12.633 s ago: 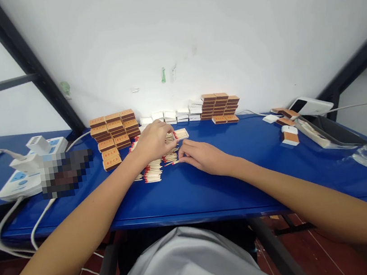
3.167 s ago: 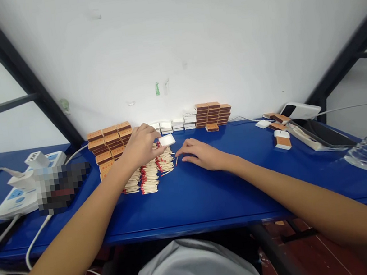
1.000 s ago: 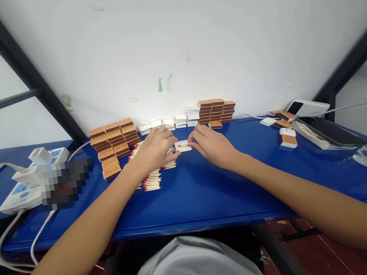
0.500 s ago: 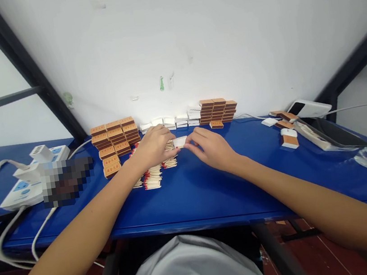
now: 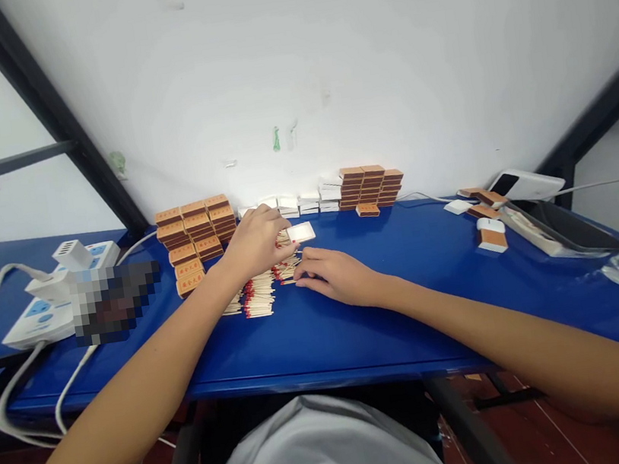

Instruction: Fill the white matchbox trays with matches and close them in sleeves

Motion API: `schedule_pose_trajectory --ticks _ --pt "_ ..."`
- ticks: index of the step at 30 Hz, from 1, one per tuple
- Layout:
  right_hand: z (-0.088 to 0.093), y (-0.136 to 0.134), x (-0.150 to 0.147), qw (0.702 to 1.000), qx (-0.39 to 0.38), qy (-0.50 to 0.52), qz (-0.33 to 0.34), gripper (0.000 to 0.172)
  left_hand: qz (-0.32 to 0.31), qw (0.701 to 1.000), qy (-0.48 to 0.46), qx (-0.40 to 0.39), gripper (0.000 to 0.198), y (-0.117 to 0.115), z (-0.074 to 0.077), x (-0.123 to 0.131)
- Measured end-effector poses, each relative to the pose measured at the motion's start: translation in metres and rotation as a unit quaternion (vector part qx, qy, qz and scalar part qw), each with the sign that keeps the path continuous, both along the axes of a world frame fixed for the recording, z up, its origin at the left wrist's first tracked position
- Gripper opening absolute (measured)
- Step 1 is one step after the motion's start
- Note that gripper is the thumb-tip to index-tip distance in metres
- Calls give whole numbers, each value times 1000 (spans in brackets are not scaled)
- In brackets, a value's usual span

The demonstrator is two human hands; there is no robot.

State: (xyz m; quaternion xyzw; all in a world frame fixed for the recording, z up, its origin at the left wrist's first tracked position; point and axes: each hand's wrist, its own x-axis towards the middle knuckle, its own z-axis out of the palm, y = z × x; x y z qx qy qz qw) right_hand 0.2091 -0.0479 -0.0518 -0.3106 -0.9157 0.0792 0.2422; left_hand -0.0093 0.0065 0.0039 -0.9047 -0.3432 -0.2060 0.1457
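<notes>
My left hand (image 5: 261, 240) is closed on a small white matchbox tray (image 5: 301, 231), held by its left end with the open side facing up. Beneath and around that hand lie loose red-headed matches (image 5: 259, 294) in piles, partly hidden by the fingers and wrist. My right hand (image 5: 334, 276) is low over the table at the right edge of the piles. Its thumb and forefinger are pinched at the end of a match (image 5: 287, 282); whether they hold more than one is hidden.
Stacked filled-looking matchboxes (image 5: 197, 228) stand on the left. White trays (image 5: 288, 204) and matchbox sleeves (image 5: 369, 185) line the wall. A power strip (image 5: 39, 320) with cables lies at left. On the right are several loose boxes (image 5: 492, 239) and a white device (image 5: 524, 182).
My right hand has let go of the white tray and moved down and left to the matches. My left hand keeps the tray, now tilted so its inside shows.
</notes>
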Motion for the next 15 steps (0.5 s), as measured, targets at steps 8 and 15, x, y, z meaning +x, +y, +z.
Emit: schedule_pose_trajectory --ticks 8,15 --pt "9 -5 -2 997 -49 -30 -50 9 0 1000 8 -4 30 1 0 0" --pt "15 -8 1 995 -47 -71 -60 12 -21 999 21 -19 28 3 -5 0"
